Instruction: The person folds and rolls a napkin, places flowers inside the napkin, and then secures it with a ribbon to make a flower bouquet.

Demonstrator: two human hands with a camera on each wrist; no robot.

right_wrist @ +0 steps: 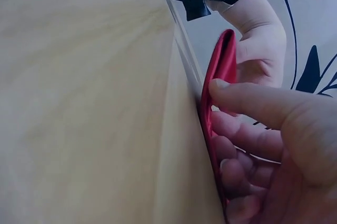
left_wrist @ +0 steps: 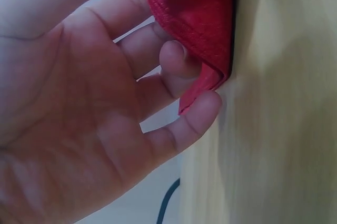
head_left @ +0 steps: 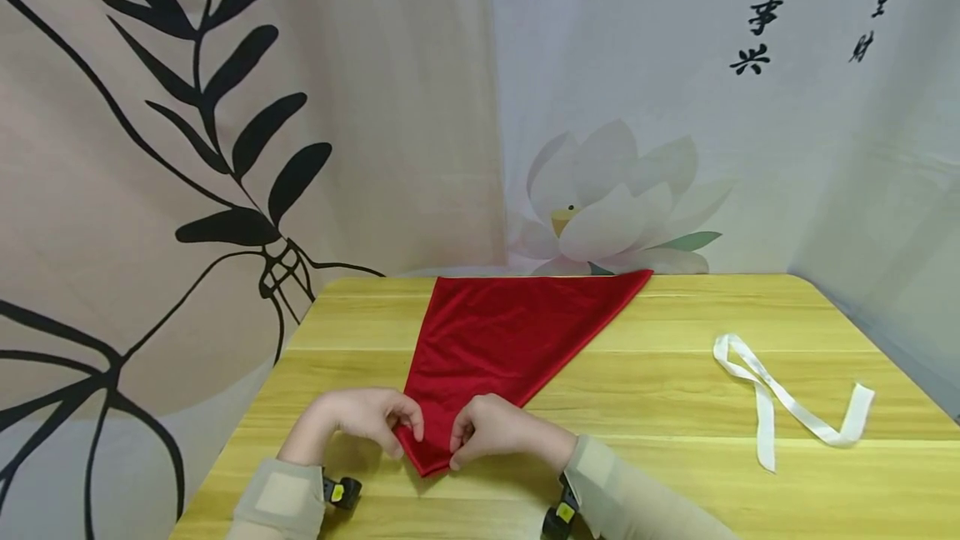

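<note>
A red cloth (head_left: 510, 332) lies folded on the wooden table, its wide side at the far edge and its narrow tip toward me. My left hand (head_left: 367, 415) pinches the cloth's left edge close to that tip. In the left wrist view, the fingers of the left hand (left_wrist: 100, 98) curl round a turned-up part of the red cloth (left_wrist: 195, 8). My right hand (head_left: 491, 427) pinches the opposite edge near the same tip. The right wrist view shows a raised double layer of cloth (right_wrist: 227, 58), with the thumb of the right hand (right_wrist: 305, 129) against it.
A white ribbon (head_left: 765, 436) lies loosely looped on the right of the table (head_left: 637, 457). Behind the table hangs a printed curtain (head_left: 405, 107) with dark leaves, a lotus and characters. Each wrist carries a small black camera, such as the left one (head_left: 345, 492).
</note>
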